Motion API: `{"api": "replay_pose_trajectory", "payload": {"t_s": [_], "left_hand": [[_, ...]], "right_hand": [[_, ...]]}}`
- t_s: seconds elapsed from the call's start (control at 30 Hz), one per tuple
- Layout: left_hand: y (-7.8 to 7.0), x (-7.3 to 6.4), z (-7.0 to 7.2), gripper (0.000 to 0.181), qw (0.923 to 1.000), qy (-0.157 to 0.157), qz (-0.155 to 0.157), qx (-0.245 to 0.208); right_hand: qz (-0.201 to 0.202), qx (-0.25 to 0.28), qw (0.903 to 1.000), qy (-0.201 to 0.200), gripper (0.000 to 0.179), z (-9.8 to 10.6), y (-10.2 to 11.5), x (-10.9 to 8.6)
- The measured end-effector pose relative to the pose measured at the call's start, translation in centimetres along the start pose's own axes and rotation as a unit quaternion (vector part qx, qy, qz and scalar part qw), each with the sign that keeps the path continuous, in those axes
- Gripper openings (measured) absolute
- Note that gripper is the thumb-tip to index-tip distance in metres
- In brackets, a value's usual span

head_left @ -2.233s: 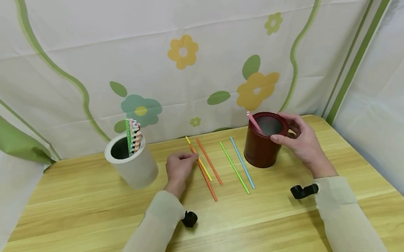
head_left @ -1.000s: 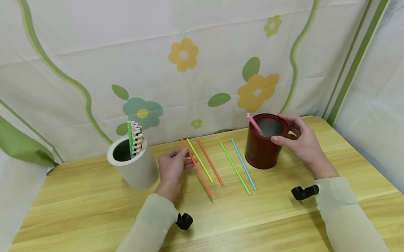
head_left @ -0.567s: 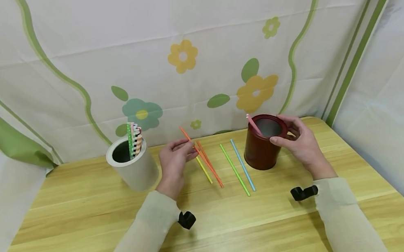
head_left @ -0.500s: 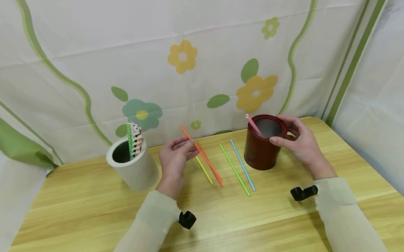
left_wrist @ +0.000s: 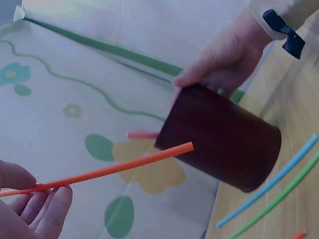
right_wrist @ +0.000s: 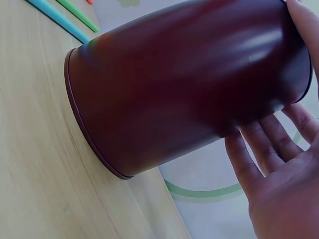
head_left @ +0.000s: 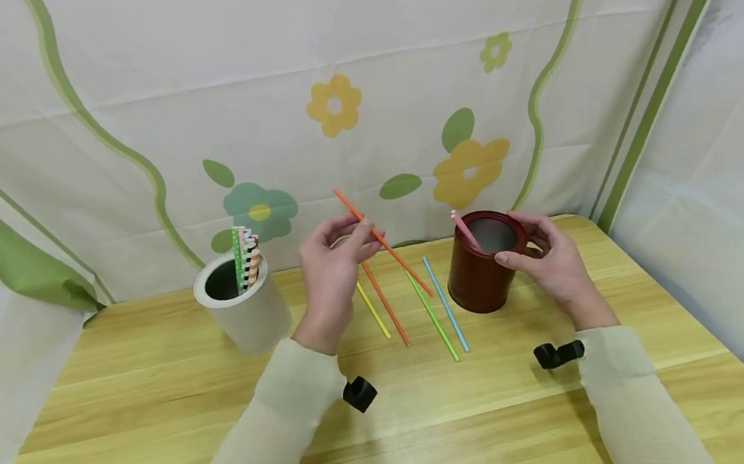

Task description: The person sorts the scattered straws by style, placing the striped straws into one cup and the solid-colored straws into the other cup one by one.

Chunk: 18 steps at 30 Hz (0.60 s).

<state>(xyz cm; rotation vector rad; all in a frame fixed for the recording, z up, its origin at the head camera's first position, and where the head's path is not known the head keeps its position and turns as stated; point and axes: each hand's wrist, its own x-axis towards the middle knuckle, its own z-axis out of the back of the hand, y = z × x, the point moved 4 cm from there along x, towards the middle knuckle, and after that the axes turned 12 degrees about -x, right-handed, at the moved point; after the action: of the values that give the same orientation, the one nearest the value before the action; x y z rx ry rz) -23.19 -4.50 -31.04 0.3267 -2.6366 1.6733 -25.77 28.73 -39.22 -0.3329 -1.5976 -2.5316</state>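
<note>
An orange drinking straw (head_left: 406,264) is pinched between the thumb and fingers of my left hand (head_left: 335,266), raised above the table and slanting down to the right. In the left wrist view the straw (left_wrist: 114,168) overlaps the side of the dark red canister (left_wrist: 219,134). My right hand (head_left: 555,262) grips the rim of that canister (head_left: 482,277), thumb at the front, fingers behind. Pink straws (head_left: 465,230) lean inside it. On the table lie a yellow straw (head_left: 373,310), another orange straw (head_left: 387,306), a green straw (head_left: 437,323) and a blue straw (head_left: 446,303).
A white canister (head_left: 255,320) stands at the left with several patterned straws (head_left: 248,260) upright in it. Behind the wooden table (head_left: 159,405) hangs a flowered curtain (head_left: 194,92). A small black camera (head_left: 359,394) sits on the left wrist.
My left hand has lifted the orange straw off the table beside the yellow one and carried it up and right towards the red canister. My right hand stays on the canister.
</note>
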Motion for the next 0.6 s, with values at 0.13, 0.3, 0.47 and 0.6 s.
{"api": "replay_pose_trajectory", "payload": {"t_s": [0.13, 0.3, 0.47, 0.6], "left_hand": [[-0.9, -0.3, -1.6, 0.024, 0.9995, 0.019, -0.012, -0.024], [-1.5, -0.3, -2.9, 0.023, 0.9983, 0.034, -0.034, -0.033], [-1.7, -0.4, -3.9, 0.025, 0.9975, 0.038, -0.042, -0.042], [-1.6, -0.5, -4.7, 0.025, 0.9971, 0.041, -0.04, -0.05]], "right_hand": [[0.004, 0.002, 1.0, -0.002, 0.071, 0.1, 0.1, 0.0], [0.0, -0.011, 0.9999, -0.005, 0.07, 0.2, 0.2, -0.1], [-0.008, -0.024, 0.9997, -0.006, 0.07, 0.3, 0.3, -0.1], [-0.014, -0.027, 0.9995, -0.006, 0.07, 0.4, 0.4, -0.2]]}}
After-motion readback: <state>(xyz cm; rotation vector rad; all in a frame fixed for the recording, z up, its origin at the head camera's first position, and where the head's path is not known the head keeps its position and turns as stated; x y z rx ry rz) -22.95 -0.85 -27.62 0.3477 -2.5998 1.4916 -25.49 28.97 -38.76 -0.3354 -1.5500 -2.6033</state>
